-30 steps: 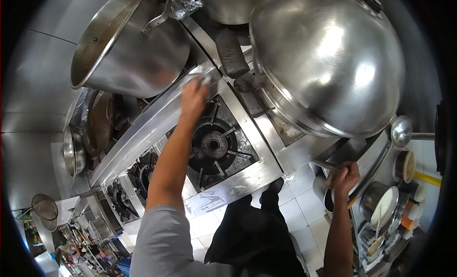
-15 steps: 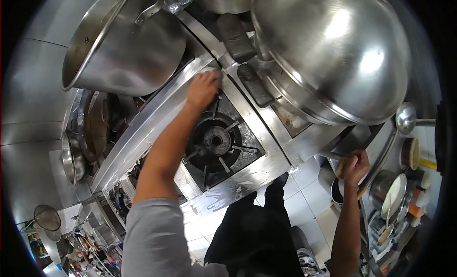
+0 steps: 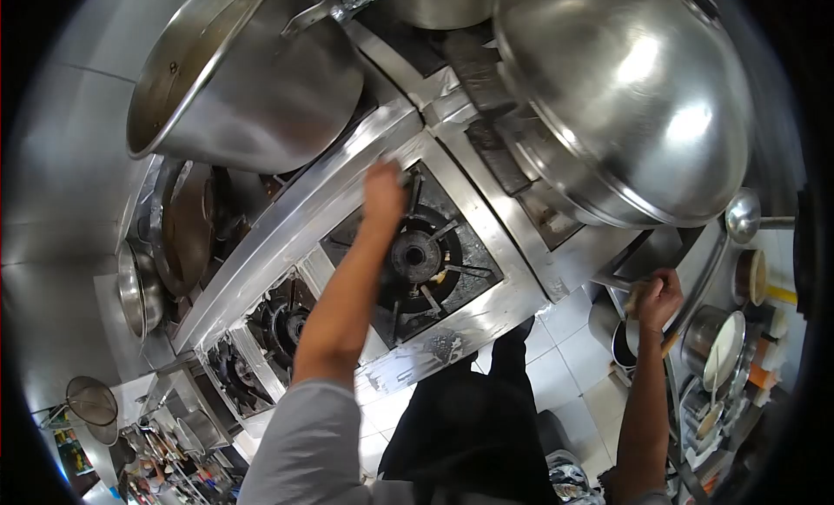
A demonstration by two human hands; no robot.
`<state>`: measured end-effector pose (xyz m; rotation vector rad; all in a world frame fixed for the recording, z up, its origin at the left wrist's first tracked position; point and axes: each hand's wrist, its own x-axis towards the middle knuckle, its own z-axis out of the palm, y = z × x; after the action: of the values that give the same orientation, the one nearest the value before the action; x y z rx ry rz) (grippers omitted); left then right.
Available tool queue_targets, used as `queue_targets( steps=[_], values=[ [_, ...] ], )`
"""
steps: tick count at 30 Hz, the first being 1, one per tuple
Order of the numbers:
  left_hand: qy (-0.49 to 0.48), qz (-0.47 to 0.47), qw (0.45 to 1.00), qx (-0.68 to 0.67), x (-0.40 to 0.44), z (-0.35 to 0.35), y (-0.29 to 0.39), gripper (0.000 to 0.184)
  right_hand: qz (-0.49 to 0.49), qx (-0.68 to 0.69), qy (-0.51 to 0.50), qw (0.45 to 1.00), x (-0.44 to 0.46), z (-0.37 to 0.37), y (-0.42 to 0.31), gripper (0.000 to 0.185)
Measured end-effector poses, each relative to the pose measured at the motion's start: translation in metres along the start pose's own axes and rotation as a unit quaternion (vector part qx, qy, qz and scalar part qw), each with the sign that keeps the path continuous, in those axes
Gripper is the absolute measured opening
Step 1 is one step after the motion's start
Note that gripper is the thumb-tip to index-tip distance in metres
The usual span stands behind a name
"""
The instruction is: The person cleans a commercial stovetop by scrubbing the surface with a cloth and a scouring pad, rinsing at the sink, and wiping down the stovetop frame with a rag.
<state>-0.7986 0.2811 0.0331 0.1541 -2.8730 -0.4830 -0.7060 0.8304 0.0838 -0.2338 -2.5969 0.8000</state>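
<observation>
- Your left hand (image 3: 385, 192) is the nearer one to the gas burner (image 3: 416, 256): it is over the far-left corner of the burner's square pan, with the hub off to its near right.
- That hand is blurred, so I cannot tell how far its fingers are spread, whether they hold anything, or whether they touch the metal.
- Your right hand (image 3: 660, 298) is well apart from the burner, out past the stove's front edge on your right. Its fingers are curled into a fist; I cannot tell what, if anything, is inside.
- The burner lies ahead of you, between your two forearms, with your left forearm passing along its left side.
- The long steel ledge (image 3: 278, 210) behind the burners runs slantwise, from near left to far right, and your left hand is just on the burner side of it.
- The stockpot (image 3: 269, 105) sits beyond that ledge; the large steel dome (image 3: 625, 114) stands to the burner's right, with dark-wrapped handles (image 3: 497, 153) between them.
</observation>
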Motion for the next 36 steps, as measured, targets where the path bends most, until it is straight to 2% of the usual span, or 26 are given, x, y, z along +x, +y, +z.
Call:
queue_targets(
  steps=[1, 2, 3, 5, 8, 10, 11, 12, 14, 15, 17, 19, 20, 21, 23, 24, 25, 27, 28, 29, 30, 33, 34, 35, 36],
  values=[
    [0.045, 0.075, 0.996, 0.015, 0.018, 0.027, 0.004, 0.028, -0.004, -0.01, -0.003, 1.0, 0.0, 0.0, 0.002, 0.016],
    [-0.029, 0.034, 0.999, 0.023, 0.031, 0.021, 0.025, 0.029, -0.004, -0.031, -0.004, 0.999, 0.001, -0.001, 0.0, 0.017],
    [-0.029, 0.029, 0.999, 0.021, 0.025, 0.018, 0.016, 0.029, -0.008, -0.034, -0.006, 0.999, 0.002, -0.001, 0.002, 0.017],
    [-0.015, 0.125, 0.992, 0.011, 0.002, 0.002, -0.018, 0.037, -0.017, -0.038, -0.002, 0.999, 0.002, -0.001, 0.01, 0.016],
    [-0.002, 0.117, 0.993, -0.007, -0.068, -0.047, -0.096, 0.047, 0.0, 0.001, -0.004, 1.0, 0.001, 0.0, 0.01, 0.015],
    [-0.011, 0.114, 0.993, -0.02, -0.069, -0.056, -0.101, 0.05, 0.0, 0.01, 0.007, 1.0, -0.002, 0.002, 0.014, 0.015],
    [-0.046, 0.111, 0.993, 0.003, -0.063, -0.049, -0.099, 0.05, -0.008, 0.017, 0.012, 1.0, -0.003, 0.003, 0.014, 0.015],
    [-0.078, 0.108, 0.991, 0.025, -0.051, -0.043, -0.091, 0.05, -0.006, 0.015, 0.014, 1.0, -0.003, 0.003, 0.013, 0.015],
    [-0.034, 0.213, 0.976, -0.015, -0.008, -0.014, -0.043, 0.049, -0.007, 0.04, 0.027, 0.999, -0.002, 0.004, 0.01, 0.014],
    [-0.072, 0.205, 0.976, -0.021, 0.017, 0.006, -0.024, 0.055, -0.007, 0.035, 0.028, 0.999, -0.004, 0.003, 0.009, 0.014],
    [-0.075, 0.221, 0.972, -0.028, 0.045, 0.019, 0.007, 0.052, -0.001, -0.01, 0.016, 1.0, -0.001, 0.002, 0.014, 0.013],
    [-0.074, 0.192, 0.976, -0.069, 0.049, 0.019, 0.028, 0.051, -0.003, -0.008, 0.023, 1.0, -0.001, 0.003, 0.013, 0.013],
    [-0.049, 0.156, 0.986, -0.043, 0.031, 0.028, 0.032, 0.048, -0.008, -0.006, 0.025, 1.0, -0.002, 0.002, 0.011, 0.013],
    [-0.09, 0.081, 0.992, 0.023, 0.005, 0.026, 0.055, 0.044, -0.012, 0.001, 0.029, 1.0, -0.001, 0.003, 0.009, 0.013],
    [0.016, 0.167, 0.981, 0.099, -0.063, 0.057, 0.092, 0.03, -0.01, 0.01, 0.035, 0.999, -0.003, 0.006, 0.013, 0.013],
    [-0.021, 0.178, 0.983, 0.047, -0.085, 0.042, 0.123, 0.037, -0.012, 0.012, 0.035, 0.999, -0.003, 0.006, 0.016, 0.013],
    [-0.057, 0.182, 0.981, 0.044, -0.094, 0.04, 0.127, 0.034, -0.013, 0.012, 0.036, 0.999, -0.003, 0.005, 0.014, 0.013],
    [0.068, 0.197, 0.97, 0.122, -0.06, 0.048, 0.106, 0.024, 0.001, 0.039, 0.021, 0.999, -0.002, 0.004, 0.009, 0.013],
    [-0.007, 0.15, 0.98, 0.131, -0.029, 0.057, 0.085, 0.018, 0.0, 0.026, 0.02, 0.999, -0.002, 0.003, 0.009, 0.012],
    [-0.025, 0.107, 0.992, 0.066, 0.001, 0.035, 0.081, 0.017, -0.001, 0.024, 0.017, 1.0, -0.003, 0.005, 0.012, 0.012],
    [-0.004, 0.081, 0.994, 0.076, 0.018, 0.041, 0.077, 0.017, -0.002, 0.027, 0.02, 0.999, -0.005, 0.007, 0.017, 0.012],
    [0.012, 0.035, 0.99, 0.136, -0.011, 0.069, 0.106, 0.021, 0.001, 0.046, 0.027, 0.999, -0.003, 0.004, 0.013, 0.01],
    [-0.064, 0.003, 0.994, 0.09, -0.042, 0.06, 0.139, 0.02, 0.003, 0.05, 0.024, 0.998, -0.002, 0.005, 0.015, 0.01],
    [0.02, 0.027, 0.997, 0.073, -0.083, 0.062, 0.169, 0.022, 0.007, 0.054, 0.021, 0.998, -0.002, 0.005, 0.017, 0.01],
    [-0.031, 0.086, 0.991, 0.097, -0.12, 0.055, 0.196, 0.028, 0.008, 0.056, 0.023, 0.998, -0.003, 0.003, 0.015, 0.01]
  ],
)
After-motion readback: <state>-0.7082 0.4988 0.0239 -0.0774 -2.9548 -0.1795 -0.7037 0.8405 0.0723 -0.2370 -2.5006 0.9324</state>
